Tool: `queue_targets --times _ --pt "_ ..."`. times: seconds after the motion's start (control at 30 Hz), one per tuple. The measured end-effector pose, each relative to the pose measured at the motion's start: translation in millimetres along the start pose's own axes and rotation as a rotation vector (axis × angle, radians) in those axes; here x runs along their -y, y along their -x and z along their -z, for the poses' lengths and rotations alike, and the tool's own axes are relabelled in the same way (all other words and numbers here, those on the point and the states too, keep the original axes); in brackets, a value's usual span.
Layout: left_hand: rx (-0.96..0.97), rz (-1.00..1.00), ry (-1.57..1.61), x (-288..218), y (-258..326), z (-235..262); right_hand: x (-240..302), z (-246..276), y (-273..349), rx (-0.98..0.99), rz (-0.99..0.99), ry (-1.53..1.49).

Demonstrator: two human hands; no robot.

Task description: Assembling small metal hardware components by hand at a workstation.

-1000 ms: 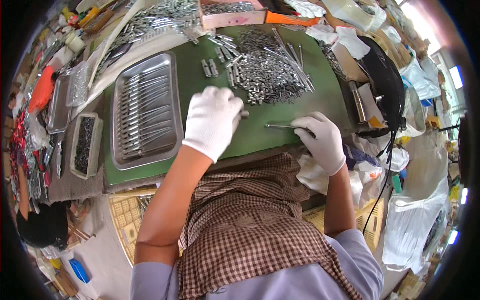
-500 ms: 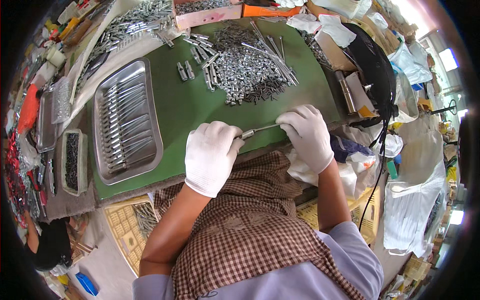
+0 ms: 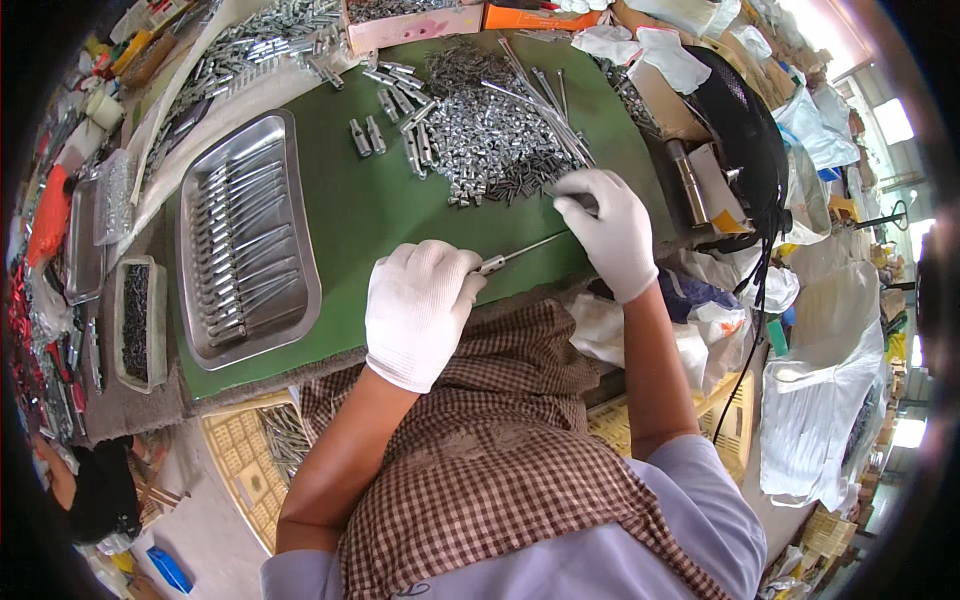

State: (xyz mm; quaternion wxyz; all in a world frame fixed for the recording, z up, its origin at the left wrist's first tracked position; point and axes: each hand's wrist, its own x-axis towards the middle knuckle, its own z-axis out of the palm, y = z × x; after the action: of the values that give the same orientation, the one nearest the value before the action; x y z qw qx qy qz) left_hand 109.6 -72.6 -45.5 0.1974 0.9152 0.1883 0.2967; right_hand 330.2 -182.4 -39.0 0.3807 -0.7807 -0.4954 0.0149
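Note:
My left hand (image 3: 420, 315), in a white glove, is closed around a short silver metal cylinder with a long thin rod (image 3: 530, 246) sticking out to the right. My right hand (image 3: 608, 235), also gloved, is off the rod near the right end of the bench, just beside a heap of small dark pins (image 3: 530, 175). Its thumb and fingers are curled together; what lies between them, if anything, is hidden. Behind the pins lies a large heap of small silver metal pieces (image 3: 465, 135). On the left, a steel tray (image 3: 313, 300) holds a row of silver cylinders with thin rods.
Long metal rods (image 3: 540, 105) lie across the back of the heap, and larger silver cylinders (image 3: 368, 135) lie to its left. A narrow bin of dark small parts (image 3: 140, 372) stands left of the tray. A black fan (image 3: 735, 140) stands on the right.
My right hand has let go of the rod's far end and moved up toward the dark pins. My left hand keeps its hold, and the rod now tilts up more to the right.

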Motion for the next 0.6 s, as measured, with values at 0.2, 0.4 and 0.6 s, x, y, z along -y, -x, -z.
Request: queue_targets --times 0.2,0.4,0.6 --pt "0.035 0.107 0.010 -1.0 4.6 -0.3 7.8 -6.1 -10.1 0.093 -0.002 0.259" --pt "0.019 0.025 -0.011 -0.6 5.1 2.2 37.4 0.4 13.8 0.056 0.192 0.075" --pt "0.013 0.032 0.010 0.0 1.3 -0.1 46.8 -10.2 22.3 0.188 0.258 -0.031"
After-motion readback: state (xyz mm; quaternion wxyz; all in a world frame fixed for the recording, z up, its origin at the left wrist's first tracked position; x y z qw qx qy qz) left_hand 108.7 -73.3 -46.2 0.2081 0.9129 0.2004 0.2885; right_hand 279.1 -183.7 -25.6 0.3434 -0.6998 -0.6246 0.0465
